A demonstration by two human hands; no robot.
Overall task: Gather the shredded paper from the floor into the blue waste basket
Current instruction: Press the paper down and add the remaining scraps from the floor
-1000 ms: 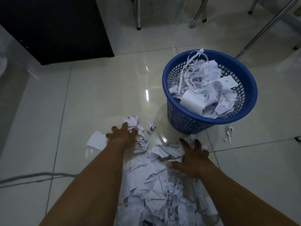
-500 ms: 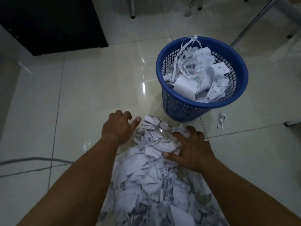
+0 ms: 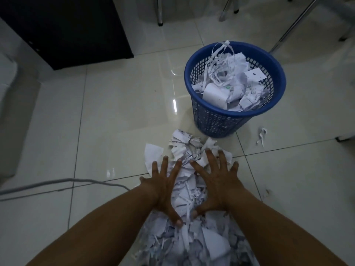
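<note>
Tiled floor (image 3: pixel 115 112), cable (image 3: pixel 57 182) left — cabinet (image 3: pixel 67 29), chair legs (image 3: pixel 160 10) beyond basket (image 3: pixel 215 121)

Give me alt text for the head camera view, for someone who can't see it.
The left hand and right hand press flat, fingers spread, on a pile of shredded paper on a pale tiled floor. Just beyond stands a blue waste basket heaped with paper, one stray scrap beside it.

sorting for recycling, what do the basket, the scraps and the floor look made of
Basket: likely moulded plastic, blue, slightly shiny; lattice wall under a solid rim.
Scraps: thin white paper, matt; torn edges, creases, some print.
Floor: probably glazed tile; glossy reflections and straight grout lines.
</note>
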